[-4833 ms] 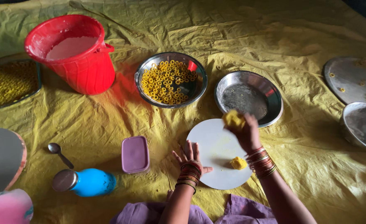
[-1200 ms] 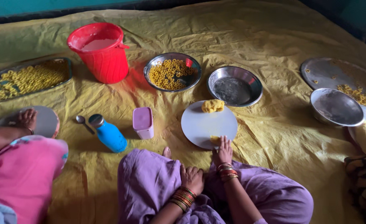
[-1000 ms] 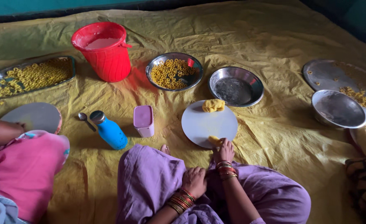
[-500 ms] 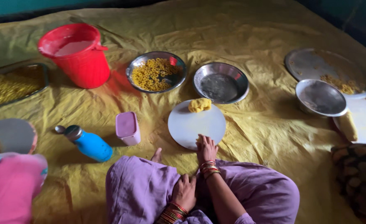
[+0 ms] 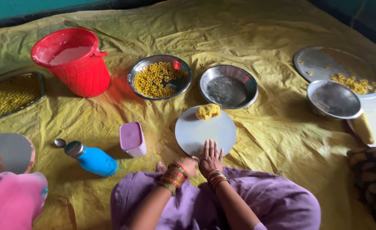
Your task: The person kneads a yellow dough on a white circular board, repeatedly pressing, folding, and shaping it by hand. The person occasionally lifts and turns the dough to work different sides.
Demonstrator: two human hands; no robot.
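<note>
Yellow tarp (image 5: 260,140) covers the floor. Right hand (image 5: 210,156) lies flat, fingers spread, palm down on near edge of round white board (image 5: 205,130); whether dough sits under it, can't tell. Left hand (image 5: 188,165) just beside it, loosely curled, gripping nothing visible. Dough lump (image 5: 208,111) sits on board's far edge, apparently unworked. Steel bowl (image 5: 159,78) far-left of board holds many finished yellow rings; empty steel bowl (image 5: 227,86) right of it. Judgement: well underway, dough lump remains to shape.
</note>
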